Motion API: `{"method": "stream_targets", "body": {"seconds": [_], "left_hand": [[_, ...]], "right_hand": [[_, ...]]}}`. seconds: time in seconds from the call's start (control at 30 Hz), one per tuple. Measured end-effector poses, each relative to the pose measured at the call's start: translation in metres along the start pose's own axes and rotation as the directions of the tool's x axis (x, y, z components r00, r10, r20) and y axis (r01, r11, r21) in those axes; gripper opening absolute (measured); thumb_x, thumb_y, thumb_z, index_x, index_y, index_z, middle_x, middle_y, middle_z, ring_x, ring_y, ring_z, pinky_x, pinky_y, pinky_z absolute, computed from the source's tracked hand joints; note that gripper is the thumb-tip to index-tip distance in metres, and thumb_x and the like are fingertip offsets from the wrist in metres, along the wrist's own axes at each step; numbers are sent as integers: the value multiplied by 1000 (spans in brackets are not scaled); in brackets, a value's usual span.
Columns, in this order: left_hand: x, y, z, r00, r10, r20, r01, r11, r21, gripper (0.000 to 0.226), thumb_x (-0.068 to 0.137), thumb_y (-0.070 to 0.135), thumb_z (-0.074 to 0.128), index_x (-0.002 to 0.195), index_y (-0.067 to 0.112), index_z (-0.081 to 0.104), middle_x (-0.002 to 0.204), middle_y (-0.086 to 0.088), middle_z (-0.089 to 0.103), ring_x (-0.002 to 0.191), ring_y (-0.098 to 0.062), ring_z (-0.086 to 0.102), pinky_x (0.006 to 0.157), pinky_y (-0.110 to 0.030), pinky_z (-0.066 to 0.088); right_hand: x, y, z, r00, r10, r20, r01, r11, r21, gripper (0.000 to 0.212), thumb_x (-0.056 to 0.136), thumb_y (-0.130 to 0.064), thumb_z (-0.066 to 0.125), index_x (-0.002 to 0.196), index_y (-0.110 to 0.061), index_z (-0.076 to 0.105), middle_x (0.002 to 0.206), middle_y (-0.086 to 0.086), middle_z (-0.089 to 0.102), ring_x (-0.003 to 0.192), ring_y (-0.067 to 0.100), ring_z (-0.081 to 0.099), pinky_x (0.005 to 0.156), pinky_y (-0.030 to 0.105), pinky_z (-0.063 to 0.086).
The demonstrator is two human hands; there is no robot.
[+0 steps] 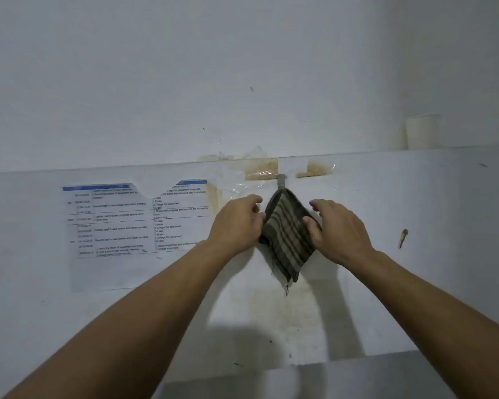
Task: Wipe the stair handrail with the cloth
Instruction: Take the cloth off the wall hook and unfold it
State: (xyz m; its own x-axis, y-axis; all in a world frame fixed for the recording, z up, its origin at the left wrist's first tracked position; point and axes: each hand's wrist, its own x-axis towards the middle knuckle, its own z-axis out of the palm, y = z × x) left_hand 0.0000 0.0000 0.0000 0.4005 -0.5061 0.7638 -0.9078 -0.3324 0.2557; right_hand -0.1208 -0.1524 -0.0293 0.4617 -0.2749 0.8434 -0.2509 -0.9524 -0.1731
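Note:
A dark green and tan striped cloth hangs folded from a small grey hook on the white wall, with loose threads dangling at its lower corner. My left hand touches the cloth's left edge, its fingers curled against it. Opposite it, my right hand has the thumb pressed on the right side of the cloth, the fingers spread above it. No stair handrail is in view.
A printed schedule sheet is taped to the wall left of the cloth. Yellowed tape patches sit above the hook along a ledge. A white paper cup stands on the ledge at the right.

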Motion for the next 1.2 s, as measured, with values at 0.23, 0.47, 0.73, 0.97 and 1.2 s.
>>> {"method": "stream_targets", "body": {"seconds": [0.23,0.47,0.73,0.97,1.2], "left_hand": [[19,12,9,989,-148,-25,146,988,-58,36,74,26,78,105,14,67,80,6,62,84,-18,64,79,-36,55],[29,20,1,965,-231,-127,216,969,-121,22,76,9,62,93,15,76,94,-5,75,89,-22,67,80,-32,55],[8,6,-64,950,-234,-208,226,972,-61,20,87,3,56,94,12,72,92,1,62,88,-15,55,76,-27,43],[-79,-64,-144,912,-393,-115,392,919,-26,26,77,7,74,98,15,61,86,-2,64,71,-12,58,62,-22,46],[-208,-131,-250,818,-571,-72,566,821,-77,22,83,-8,61,78,10,50,88,-22,66,68,-21,55,48,-17,44]], "right_hand": [[13,7,24,978,205,36,-208,967,144,22,86,-26,62,104,-13,60,93,3,65,81,23,60,71,35,52],[31,8,14,944,328,-31,-297,889,347,9,81,-17,54,84,-19,62,91,4,64,82,23,57,73,36,49],[47,-12,-18,987,162,0,-146,890,432,4,86,-22,60,88,-20,62,90,-3,64,84,18,58,73,31,44],[30,-91,0,950,-152,271,-12,853,522,4,81,-22,69,83,-20,66,88,2,66,84,19,59,71,28,41],[1,-224,44,760,-473,445,-31,658,753,20,77,-13,75,90,-10,60,64,2,68,60,13,62,60,25,48]]}}
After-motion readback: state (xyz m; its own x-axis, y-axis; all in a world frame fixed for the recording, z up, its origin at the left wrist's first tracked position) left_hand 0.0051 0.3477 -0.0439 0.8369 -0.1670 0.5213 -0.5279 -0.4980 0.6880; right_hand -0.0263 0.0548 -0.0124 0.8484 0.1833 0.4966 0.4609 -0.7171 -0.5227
